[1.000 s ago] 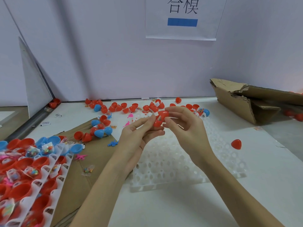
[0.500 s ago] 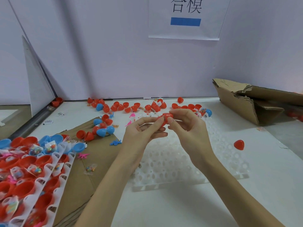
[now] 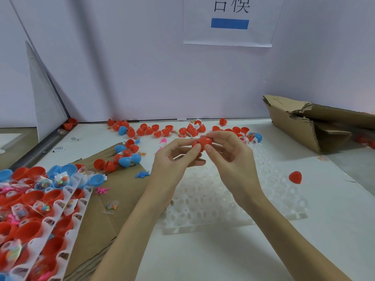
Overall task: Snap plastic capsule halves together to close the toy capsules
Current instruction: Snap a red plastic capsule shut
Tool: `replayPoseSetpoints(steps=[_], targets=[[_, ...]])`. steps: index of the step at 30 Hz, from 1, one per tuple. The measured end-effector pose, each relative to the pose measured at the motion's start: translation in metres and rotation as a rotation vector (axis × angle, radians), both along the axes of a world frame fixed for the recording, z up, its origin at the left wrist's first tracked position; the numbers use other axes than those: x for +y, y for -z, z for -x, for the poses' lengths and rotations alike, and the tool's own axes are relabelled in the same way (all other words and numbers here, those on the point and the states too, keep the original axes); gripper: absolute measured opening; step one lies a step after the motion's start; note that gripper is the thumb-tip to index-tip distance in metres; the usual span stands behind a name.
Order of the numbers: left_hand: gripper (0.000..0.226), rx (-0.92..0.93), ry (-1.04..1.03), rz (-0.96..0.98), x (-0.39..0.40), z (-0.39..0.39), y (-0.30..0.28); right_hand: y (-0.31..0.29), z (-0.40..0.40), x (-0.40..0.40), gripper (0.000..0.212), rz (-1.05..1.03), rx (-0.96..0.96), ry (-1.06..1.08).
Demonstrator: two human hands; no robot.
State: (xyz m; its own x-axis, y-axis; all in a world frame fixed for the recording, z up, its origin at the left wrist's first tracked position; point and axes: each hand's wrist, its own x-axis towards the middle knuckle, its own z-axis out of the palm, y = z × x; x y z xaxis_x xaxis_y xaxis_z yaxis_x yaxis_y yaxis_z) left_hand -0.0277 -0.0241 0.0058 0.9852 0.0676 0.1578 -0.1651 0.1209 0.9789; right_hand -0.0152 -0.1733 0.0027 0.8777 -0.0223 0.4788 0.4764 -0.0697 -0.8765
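Capsule (image 3: 204, 143), red and egg-shaped, lies with its long axis roughly level, running across from one hand to the other; I can't tell which end is the pointed one. My left hand (image 3: 172, 159) pinches its left end between thumb and curled fingers, and my right hand (image 3: 231, 157) closes thumb and forefinger round the right end (fingertips nearly meeting across it). Below the grip sits the white perforated tray (image 3: 213, 201); beyond it lie loose red and blue halves (image 3: 146, 130); right of it, one red half (image 3: 295, 177).
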Motion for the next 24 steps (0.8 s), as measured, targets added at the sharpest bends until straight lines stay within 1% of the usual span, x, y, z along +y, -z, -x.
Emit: replayPoseSetpoints(steps=[4,7,12,18,21,23,24], targets=[[0.023,-0.041,-0.008,-0.038,-0.0003,0.0024,-0.0008,-0.0032,0.0014,-0.0024,0.024,-0.002,-0.067,-0.053],[0.028,-0.057,-0.029,0.007,0.0018,0.0021,-0.0022,-0.0051,0.0020,-0.0028,0.024,0.007,-0.094,-0.084],[0.036,-0.057,-0.005,0.058,0.0028,0.0023,-0.0028,-0.0042,0.0024,-0.0028,0.030,0.027,-0.118,-0.102],[0.032,-0.088,-0.010,0.049,0.0076,0.0004,-0.0014,-0.0029,0.0021,-0.0045,0.035,0.080,-0.171,-0.102],[0.028,-0.093,-0.012,0.025,0.0068,-0.0009,0.0000,-0.0004,0.0019,-0.0026,0.033,0.045,-0.150,-0.100],[0.023,-0.077,0.019,0.073,0.0047,-0.0015,0.0011,0.0008,0.0011,-0.0023,0.032,0.018,-0.130,-0.090],[0.024,-0.058,0.049,0.139,0.0034,-0.0014,0.0013,0.0010,0.0007,-0.0021,0.031,0.017,-0.128,-0.088]])
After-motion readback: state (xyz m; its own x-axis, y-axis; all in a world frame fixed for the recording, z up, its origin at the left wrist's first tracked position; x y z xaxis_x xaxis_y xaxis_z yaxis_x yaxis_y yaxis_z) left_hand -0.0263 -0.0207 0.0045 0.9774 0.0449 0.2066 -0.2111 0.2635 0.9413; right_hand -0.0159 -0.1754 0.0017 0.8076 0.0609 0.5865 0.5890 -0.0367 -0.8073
